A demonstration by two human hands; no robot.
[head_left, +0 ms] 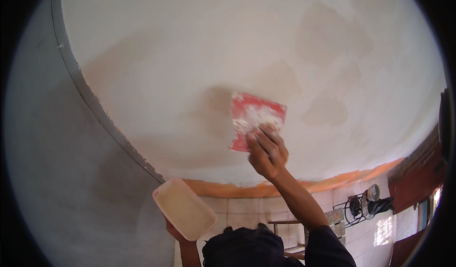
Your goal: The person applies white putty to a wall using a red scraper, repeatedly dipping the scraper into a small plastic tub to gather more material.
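My right hand (269, 150) is closed on a red spreader (254, 106), a flat square blade smeared with white paste. The spreader is up against the white wall (156, 81), near its middle, and is slightly blurred. Lower down on the left, my left hand (172, 229) holds a shallow rounded tray (159, 189) from beneath and the side. Pale cream paste seems to cover the tray's inside. Most of the left hand's fingers are hidden behind the tray. Darker, damp-looking patches (327, 110) show on the wall to the right of the spreader.
A grey wall (85, 162) meets the white one at a rough-edged corner on the left. An orange band (228, 189) runs along the white wall's foot. Below are a tiled floor (242, 206), a wooden frame (285, 223) and a black metal stand (354, 207) with a pan.
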